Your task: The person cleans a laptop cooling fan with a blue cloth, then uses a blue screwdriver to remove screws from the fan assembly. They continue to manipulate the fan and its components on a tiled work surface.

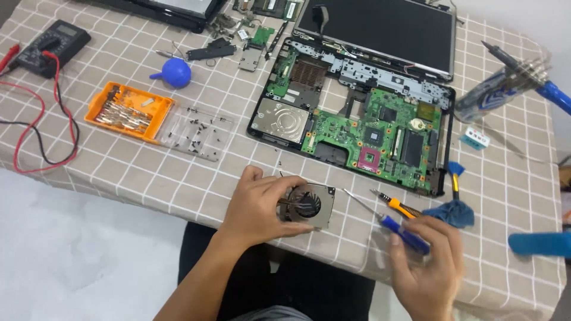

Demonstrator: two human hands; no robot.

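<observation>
My left hand (257, 205) grips a small laptop cooling fan (309, 205) with a round black rotor and copper fins, holding it on the checked tablecloth near the front edge. My right hand (427, 261) holds a blue-handled screwdriver (401, 232) whose thin shaft points up and left toward the fan, the tip a short way off it. Just behind lies the opened laptop base (357, 122) with its green circuit board and silver hard drive exposed.
An orange-handled screwdriver (399, 206) and a blue brush (455, 205) lie by my right hand. An orange bit case (129, 112), a clear lid with screws (199, 131), a blue air blower (173, 73), a multimeter (52, 40) and a soldering iron stand (505, 83) are around.
</observation>
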